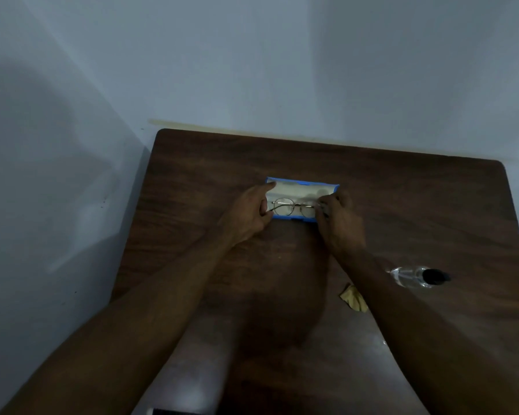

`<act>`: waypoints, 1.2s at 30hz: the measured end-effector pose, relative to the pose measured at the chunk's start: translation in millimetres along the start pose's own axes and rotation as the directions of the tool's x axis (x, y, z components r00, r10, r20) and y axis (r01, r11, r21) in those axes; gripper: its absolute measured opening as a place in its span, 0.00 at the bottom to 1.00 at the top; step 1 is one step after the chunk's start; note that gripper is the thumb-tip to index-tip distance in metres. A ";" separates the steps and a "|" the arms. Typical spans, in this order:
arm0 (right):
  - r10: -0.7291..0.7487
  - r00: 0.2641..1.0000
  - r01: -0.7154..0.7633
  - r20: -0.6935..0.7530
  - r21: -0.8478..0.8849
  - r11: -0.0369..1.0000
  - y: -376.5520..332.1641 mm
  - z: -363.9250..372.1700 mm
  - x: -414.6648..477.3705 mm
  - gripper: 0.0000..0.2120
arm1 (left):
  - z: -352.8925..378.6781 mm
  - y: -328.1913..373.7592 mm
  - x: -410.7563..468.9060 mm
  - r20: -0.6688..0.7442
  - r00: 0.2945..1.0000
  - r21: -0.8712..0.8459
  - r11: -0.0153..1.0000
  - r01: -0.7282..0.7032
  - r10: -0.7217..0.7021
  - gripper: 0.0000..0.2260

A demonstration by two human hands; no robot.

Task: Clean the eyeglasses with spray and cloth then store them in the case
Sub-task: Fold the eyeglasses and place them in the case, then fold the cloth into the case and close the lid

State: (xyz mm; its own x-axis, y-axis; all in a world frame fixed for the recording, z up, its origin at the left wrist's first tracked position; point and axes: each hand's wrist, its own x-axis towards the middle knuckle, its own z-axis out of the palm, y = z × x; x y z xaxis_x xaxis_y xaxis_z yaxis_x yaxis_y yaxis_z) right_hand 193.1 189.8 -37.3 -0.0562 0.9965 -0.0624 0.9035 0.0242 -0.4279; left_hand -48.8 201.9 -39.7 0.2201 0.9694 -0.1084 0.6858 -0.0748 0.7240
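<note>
A blue eyeglasses case [300, 183] with a pale lining lies open in the middle of the dark wooden table [192, 181]. Thin-framed round eyeglasses [291, 206] lie inside it. My left hand [249, 212] is at the case's left end, index finger reaching up to the lid corner, thumb by the frame's left end. My right hand [337, 218] pinches the right end of the eyeglasses. A clear spray bottle [414, 276] with a black cap lies on its side at the right. A crumpled tan cloth [354, 298] sits beside my right forearm.
A pale wall runs behind and to the left of the table, whose back edge touches it. A dark object [174, 411] shows at the bottom edge of the view.
</note>
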 end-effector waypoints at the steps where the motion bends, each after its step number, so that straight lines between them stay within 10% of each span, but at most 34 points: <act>1: -0.003 1.000 0.003 -0.013 0.005 1.000 0.0 0.1 -1.2 0.15 | 0.0 0.8 0.2 0.000 1.000 0.002 1.000 -0.001 0.001 0.31; 11: -0.001 0.999 0.003 -0.041 0.061 0.998 0.8 -3.3 -8.2 0.15 | 6.6 2.9 -5.6 -0.072 0.997 0.036 0.999 0.001 0.002 0.12; 24: -0.026 0.992 0.043 -0.127 0.136 0.990 4.3 -11.8 -38.0 0.15 | 16.9 4.0 -36.5 -0.213 0.977 -0.036 0.999 0.000 -0.007 0.35; 32: 0.147 0.958 -0.088 -0.247 0.233 0.968 10.9 -25.9 -109.0 0.10 | 63.8 45.1 -100.6 -0.202 0.979 -0.109 0.993 -0.053 0.030 0.28; 36: 0.186 0.979 -0.184 -0.083 0.028 0.983 31.4 -23.1 -157.2 0.13 | 102.3 70.8 -125.6 -0.055 0.998 -0.223 0.975 0.020 -0.033 0.24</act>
State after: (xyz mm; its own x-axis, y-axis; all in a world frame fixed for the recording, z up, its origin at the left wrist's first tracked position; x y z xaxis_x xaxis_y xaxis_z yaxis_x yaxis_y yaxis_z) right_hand 240.1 35.7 -20.1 0.1477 0.9868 -0.0661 0.8864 -0.1617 -0.4338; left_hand 43.1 50.9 -44.5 0.1590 0.9827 -0.0948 0.5178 -0.0012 0.8555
